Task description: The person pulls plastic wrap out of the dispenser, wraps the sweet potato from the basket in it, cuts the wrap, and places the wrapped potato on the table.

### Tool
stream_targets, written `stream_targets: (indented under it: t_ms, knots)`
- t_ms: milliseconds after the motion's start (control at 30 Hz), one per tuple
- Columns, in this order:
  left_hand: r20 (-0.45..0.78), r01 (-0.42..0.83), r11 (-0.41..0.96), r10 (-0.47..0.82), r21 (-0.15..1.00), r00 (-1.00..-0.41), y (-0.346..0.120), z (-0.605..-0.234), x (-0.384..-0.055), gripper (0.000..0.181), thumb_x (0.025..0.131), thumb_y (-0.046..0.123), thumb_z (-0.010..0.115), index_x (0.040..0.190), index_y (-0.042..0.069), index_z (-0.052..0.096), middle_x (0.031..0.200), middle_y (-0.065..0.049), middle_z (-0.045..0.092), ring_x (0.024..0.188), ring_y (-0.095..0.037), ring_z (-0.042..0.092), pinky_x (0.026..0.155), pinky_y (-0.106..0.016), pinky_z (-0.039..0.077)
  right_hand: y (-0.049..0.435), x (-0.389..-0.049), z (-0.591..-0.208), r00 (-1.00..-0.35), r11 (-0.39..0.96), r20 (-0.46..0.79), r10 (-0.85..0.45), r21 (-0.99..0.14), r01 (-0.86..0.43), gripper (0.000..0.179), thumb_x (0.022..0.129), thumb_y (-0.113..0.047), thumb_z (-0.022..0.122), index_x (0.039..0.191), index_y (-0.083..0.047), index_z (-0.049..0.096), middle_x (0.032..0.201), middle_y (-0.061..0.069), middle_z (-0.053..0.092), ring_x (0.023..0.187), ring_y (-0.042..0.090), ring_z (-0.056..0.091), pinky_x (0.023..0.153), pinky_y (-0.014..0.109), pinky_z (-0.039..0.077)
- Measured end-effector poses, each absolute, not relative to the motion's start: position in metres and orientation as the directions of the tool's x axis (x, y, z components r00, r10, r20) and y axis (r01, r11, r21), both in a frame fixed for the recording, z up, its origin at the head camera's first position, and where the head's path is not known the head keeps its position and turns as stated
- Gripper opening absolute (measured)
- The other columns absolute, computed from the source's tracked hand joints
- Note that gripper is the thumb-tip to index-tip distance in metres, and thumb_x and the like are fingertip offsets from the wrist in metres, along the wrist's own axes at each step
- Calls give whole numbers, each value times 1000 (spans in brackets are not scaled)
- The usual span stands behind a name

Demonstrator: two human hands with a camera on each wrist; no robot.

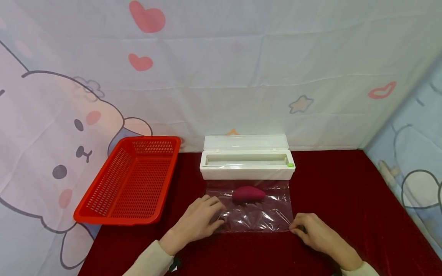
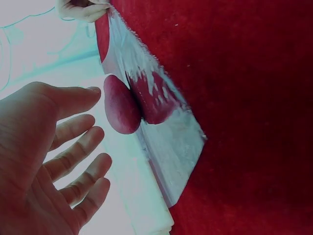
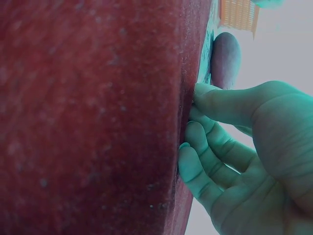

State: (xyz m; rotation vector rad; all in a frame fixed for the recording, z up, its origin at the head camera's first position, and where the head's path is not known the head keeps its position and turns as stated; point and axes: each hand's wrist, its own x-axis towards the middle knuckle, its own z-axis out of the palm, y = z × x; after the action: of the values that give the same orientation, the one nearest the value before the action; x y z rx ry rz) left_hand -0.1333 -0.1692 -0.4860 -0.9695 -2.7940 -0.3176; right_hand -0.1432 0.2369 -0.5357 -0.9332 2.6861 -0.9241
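A smooth purple sweet potato [image 1: 248,194] lies on a sheet of clear cling film [image 1: 246,226], its narrower end toward the right. The film stretches toward me from a white dispenser box [image 1: 246,174] with its lid up. My right hand [image 1: 315,232] pinches the film's near right corner between thumb and forefinger; its other fingers curl near the cloth in the right wrist view. Over the film's left side, my left hand [image 1: 198,220] has its fingers spread and loosely bent, gripping nothing. In the left wrist view, the sweet potato [image 2: 121,105] shows beyond these fingertips.
To the left stands a red plastic basket [image 1: 169,184] with slotted walls and nothing inside. A small green slider [image 1: 291,165] sits at the right end of the box's front edge. Dark red cloth [image 1: 338,184] covers the table, and a printed curtain [image 1: 221,76] hangs behind.
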Motion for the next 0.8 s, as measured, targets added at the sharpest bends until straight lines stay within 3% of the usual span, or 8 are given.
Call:
stream_targets:
  t_ms: [800]
  knots:
    - [170, 593, 787, 569, 170, -804, -191, -508, -114, 27, 92, 32, 85, 113, 18, 76, 109, 7, 71, 94, -11, 59, 80, -29, 53, 237, -145, -537, -786, 609, 83, -612, -585, -536, 13, 93, -2, 79, 94, -15, 82, 94, -11, 72, 82, -4, 61, 69, 23, 56]
